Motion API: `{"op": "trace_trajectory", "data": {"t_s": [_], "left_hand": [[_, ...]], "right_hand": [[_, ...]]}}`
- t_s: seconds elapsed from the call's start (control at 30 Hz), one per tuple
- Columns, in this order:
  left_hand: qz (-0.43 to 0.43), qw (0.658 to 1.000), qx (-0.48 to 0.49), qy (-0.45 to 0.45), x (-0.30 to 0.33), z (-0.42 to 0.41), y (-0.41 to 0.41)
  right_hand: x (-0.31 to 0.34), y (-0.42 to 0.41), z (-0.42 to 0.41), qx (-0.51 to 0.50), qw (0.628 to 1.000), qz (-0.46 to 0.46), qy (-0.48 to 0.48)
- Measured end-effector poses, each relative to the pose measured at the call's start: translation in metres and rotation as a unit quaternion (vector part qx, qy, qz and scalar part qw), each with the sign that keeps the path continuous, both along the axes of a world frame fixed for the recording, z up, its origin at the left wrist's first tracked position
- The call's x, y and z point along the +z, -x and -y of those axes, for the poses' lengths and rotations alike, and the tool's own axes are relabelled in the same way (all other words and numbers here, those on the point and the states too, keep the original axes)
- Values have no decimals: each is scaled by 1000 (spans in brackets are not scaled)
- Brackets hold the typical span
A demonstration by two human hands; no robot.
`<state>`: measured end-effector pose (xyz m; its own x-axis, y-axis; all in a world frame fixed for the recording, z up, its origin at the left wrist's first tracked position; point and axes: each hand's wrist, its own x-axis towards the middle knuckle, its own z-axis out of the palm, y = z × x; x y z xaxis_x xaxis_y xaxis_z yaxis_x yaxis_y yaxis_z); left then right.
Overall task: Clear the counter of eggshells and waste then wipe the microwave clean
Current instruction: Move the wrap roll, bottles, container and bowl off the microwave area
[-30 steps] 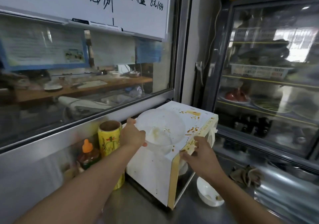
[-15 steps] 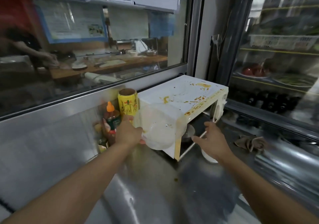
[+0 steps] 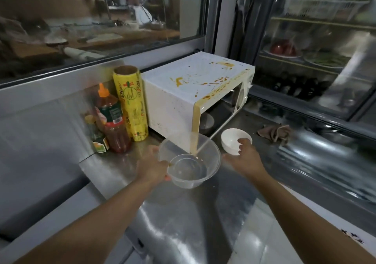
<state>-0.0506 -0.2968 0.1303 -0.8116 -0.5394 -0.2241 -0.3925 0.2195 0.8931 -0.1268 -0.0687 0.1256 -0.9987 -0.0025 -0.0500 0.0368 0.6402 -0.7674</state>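
Note:
A white microwave [image 3: 179, 93] smeared with yellow-orange stains stands on the steel counter [image 3: 183, 213], its door open to the right. My left hand [image 3: 151, 165] grips the rim of a clear plastic bowl [image 3: 189, 162], held low in front of the microwave's front corner. My right hand [image 3: 243, 158] hovers with fingers spread, fingertips at the rim of a small white bowl [image 3: 232, 140] that sits on the counter by the open door. No eggshells show clearly.
A yellow roll of wrap [image 3: 131, 103], an orange-capped sauce bottle [image 3: 112, 119] and a smaller bottle [image 3: 97, 137] stand left of the microwave. A brown rag [image 3: 274, 132] lies at right. A glass-door fridge [image 3: 315, 50] stands behind, a window at left.
My left hand has taken the clear bowl off the microwave's top and brought it down in front of the counter. My right hand has left the microwave's edge and dropped to the white bowl.

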Motion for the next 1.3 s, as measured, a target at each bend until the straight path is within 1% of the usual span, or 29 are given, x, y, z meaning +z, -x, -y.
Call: {"op": "trace_trajectory", "data": {"t_s": [0.2, 0.4, 0.6, 0.77, 0.83, 0.93, 1.07, 1.2, 1.3], "left_hand": [[2, 999, -35, -33, -22, -25, 17], [-14, 998, -69, -5, -43, -47, 37], [12, 994, -100, 33, -74, -56, 56], [11, 993, -111, 37, -93, -59, 64], [7, 994, -108, 31, -97, -59, 66], [17, 992, -114, 43, -102, -58, 67], [26, 991, -116, 53, -108, -57, 67], [34, 990, -117, 72, -114, -56, 66], [41, 990, -113, 67, -116, -56, 65]], "right_hand": [[-24, 25, -23, -30, 998, -5, -49], [-58, 67, -37, -43, 998, 18, -46], [-97, 100, -46, -54, 995, 48, -61], [-116, 113, -49, -62, 993, 20, -97], [-120, 117, -51, -67, 992, 2, -105], [-122, 121, -54, -77, 993, -22, -90], [-119, 117, -57, -87, 992, -31, -83], [-107, 104, -62, -88, 992, -43, -78], [-91, 88, -66, -79, 992, -72, -73]]}}
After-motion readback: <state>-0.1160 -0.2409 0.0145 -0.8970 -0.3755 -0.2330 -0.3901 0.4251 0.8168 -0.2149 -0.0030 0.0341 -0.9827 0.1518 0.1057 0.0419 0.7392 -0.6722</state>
